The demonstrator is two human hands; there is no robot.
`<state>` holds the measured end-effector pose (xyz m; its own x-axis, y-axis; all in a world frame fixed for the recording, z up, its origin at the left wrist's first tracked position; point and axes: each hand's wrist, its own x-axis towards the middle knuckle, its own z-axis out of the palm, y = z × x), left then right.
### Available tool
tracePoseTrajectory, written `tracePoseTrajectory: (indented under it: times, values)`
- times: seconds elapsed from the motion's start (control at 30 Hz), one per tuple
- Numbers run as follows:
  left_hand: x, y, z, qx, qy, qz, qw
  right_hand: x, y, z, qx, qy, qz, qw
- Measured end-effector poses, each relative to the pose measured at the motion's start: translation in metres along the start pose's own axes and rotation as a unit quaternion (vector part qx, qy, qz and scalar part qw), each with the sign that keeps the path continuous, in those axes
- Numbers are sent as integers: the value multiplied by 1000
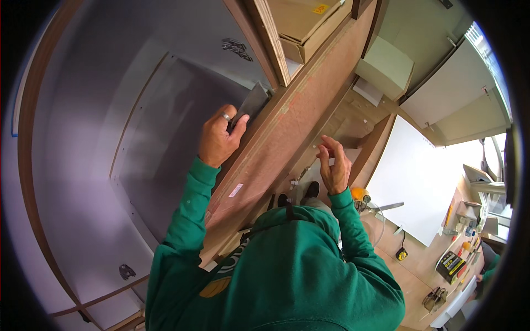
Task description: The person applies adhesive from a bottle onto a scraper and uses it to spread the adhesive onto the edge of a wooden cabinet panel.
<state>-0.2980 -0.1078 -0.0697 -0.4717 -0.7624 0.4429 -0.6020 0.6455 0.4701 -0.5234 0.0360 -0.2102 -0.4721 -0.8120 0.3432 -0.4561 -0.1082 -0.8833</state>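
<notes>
My left hand [218,135], with a ring on one finger, is closed round a dark grey flat piece [255,103]. Its exact kind I cannot make out. The piece rests along the inner edge of a reddish-brown wooden board [292,118], at the front of a grey-lined cabinet [160,121]. To the right of the board, my right hand [334,168] hangs in the air. Its fingers are loosely bent and apart from the thumb, and no held thing shows between them.
Metal hinges [237,49] are fixed inside the cabinet. A cardboard box [303,22] sits in the upper compartment. At right are a large white panel [411,176], an orange-and-black tool [361,196], a tape measure [402,254] and a black-and-yellow box [451,267]. Another person's sleeve [490,267] shows at far right.
</notes>
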Motion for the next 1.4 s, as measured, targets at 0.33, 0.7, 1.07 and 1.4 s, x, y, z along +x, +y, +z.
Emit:
tracePoseTrajectory:
  times: [0.33,0.7,1.07,1.4]
  values:
    - [7,-13,27,-32,31,12,999,3,-4,2,16,25,24,999]
    - [-17,-8,11,-15,1,-42,999,3,-7,12,14,19,20,1000]
    - [1,-15,27,-43,20,12,999,7,-13,25,9,-4,-1,1000]
    - [-40,25,-41,41,110,68,991,-13,-47,30,185,-69,103,975]
